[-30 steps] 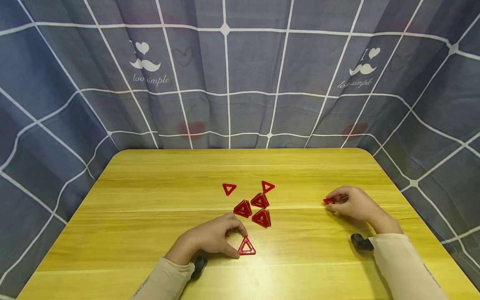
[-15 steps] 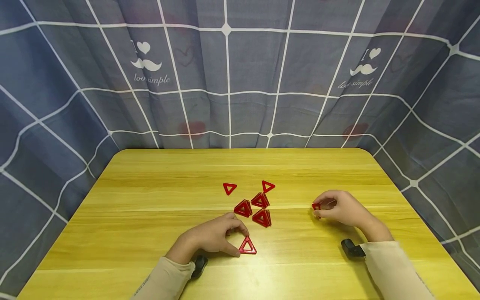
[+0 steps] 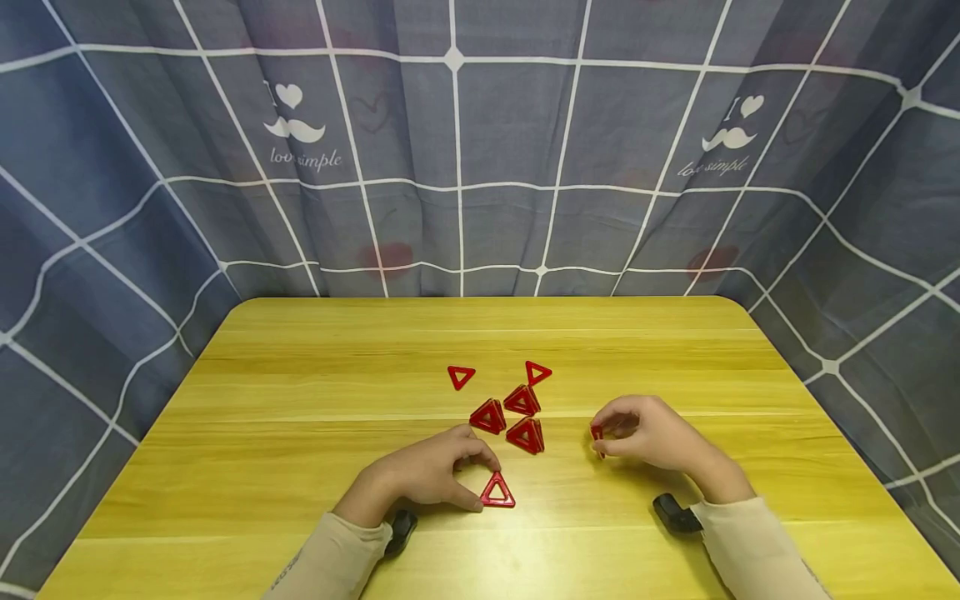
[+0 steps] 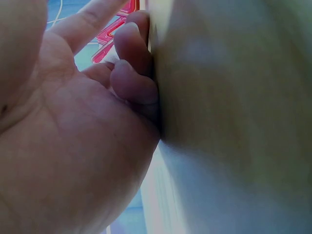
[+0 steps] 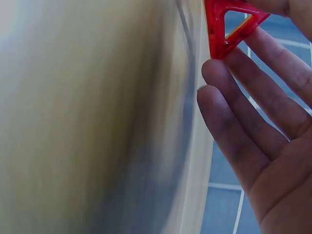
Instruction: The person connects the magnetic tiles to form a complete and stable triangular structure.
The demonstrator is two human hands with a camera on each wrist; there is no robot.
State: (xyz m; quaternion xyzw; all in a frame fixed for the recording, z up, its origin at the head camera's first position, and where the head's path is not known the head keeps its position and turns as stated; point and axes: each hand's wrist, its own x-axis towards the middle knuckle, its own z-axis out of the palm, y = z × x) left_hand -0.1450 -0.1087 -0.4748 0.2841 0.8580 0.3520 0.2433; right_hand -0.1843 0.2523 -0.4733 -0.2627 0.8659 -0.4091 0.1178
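My left hand (image 3: 427,468) rests on the table with index finger and thumb on two corners of a flat red triangular tile (image 3: 497,492) with an open middle. In the left wrist view, its other fingers (image 4: 134,87) curl against the tabletop. On the right, my right hand (image 3: 648,435) pinches another red triangular tile (image 5: 219,29), seen nearly edge-on in the head view. Its lower fingers (image 5: 234,122) extend loosely below the tile in the right wrist view. Between and beyond the hands stand three small red pyramids: one left (image 3: 488,416), one behind (image 3: 522,400), one in front (image 3: 526,435).
Two more flat red triangular tiles lie behind the pyramids, one at the left (image 3: 461,377) and one at the right (image 3: 537,372). The wooden table (image 3: 300,350) ends at a grey-blue checked curtain (image 3: 495,225) at the back and sides. Each wrist carries a black camera.
My right hand has moved left and a little nearer with its tile, which has turned more edge-on. My left hand and its tile stay practically in place.
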